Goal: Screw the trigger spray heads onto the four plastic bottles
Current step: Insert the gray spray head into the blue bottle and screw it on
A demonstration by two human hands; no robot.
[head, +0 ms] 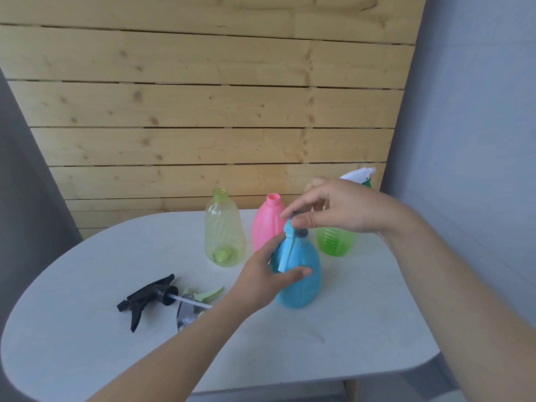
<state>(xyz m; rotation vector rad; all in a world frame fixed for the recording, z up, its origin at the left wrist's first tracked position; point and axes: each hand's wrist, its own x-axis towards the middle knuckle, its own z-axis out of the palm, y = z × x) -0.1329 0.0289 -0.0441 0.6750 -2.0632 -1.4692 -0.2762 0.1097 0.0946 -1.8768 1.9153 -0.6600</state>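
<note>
Left hand (271,274) grips blue bottle (301,281) at frame centre; right hand (333,208) pinches its spray head (290,242).

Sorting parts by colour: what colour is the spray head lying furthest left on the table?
Black. The spray head shows clearly in the head view.

**Single head-worn view, looking down and forward**

One wide-angle camera, worn on the head. Faces forward and down over the white table (362,329), close enough that both forearms enter from the bottom edge. Wooden slat wall (203,111) fills the upper frame, straight ahead. Edges bend with lens distortion. No second view.
</note>
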